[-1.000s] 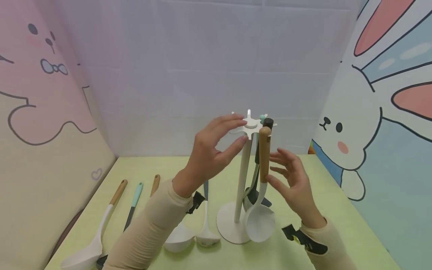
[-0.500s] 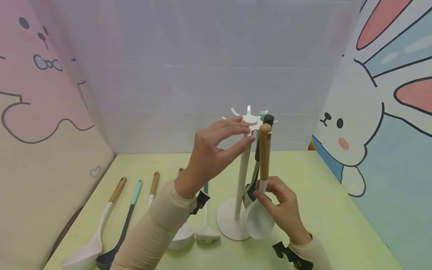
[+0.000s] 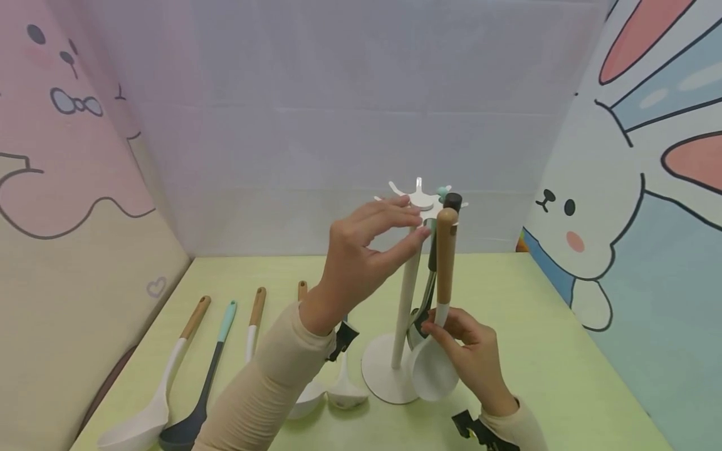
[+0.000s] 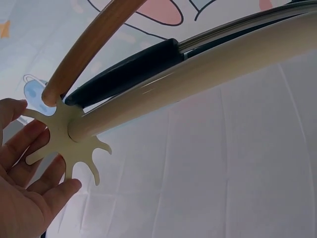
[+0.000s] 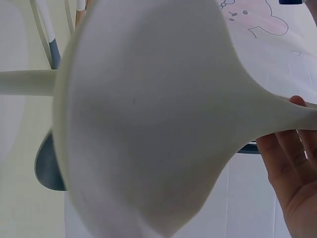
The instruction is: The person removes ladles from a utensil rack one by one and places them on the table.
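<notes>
A white utensil rack (image 3: 407, 294) stands on the table, its star-shaped hook plate (image 4: 58, 131) at the top. My left hand (image 3: 366, 250) holds the plate's near-left edge, fingers and thumb among the hooks. A white ladle (image 3: 434, 373) with a wooden handle hangs upright at the rack's front right, bowl down. Low on its white neck, my right hand (image 3: 470, 354) pinches it between thumb and fingers. Behind this ladle hang a black-handled utensil (image 4: 126, 72) and one with a mint handle tip (image 3: 442, 191). In the right wrist view the ladle's bowl (image 5: 143, 109) covers much of the scene.
On the left of the green table (image 3: 570, 351) lie a white ladle with a wooden handle (image 3: 135, 426) and a dark one with a mint handle (image 3: 209, 376). More white utensils, including a small ladle (image 3: 345, 394), lie partly behind my left forearm. Printed panels surround the table.
My right hand has come down and left from beside the wooden handle to the ladle's neck and now pinches it. My left hand has shifted slightly right at the rack's top.
</notes>
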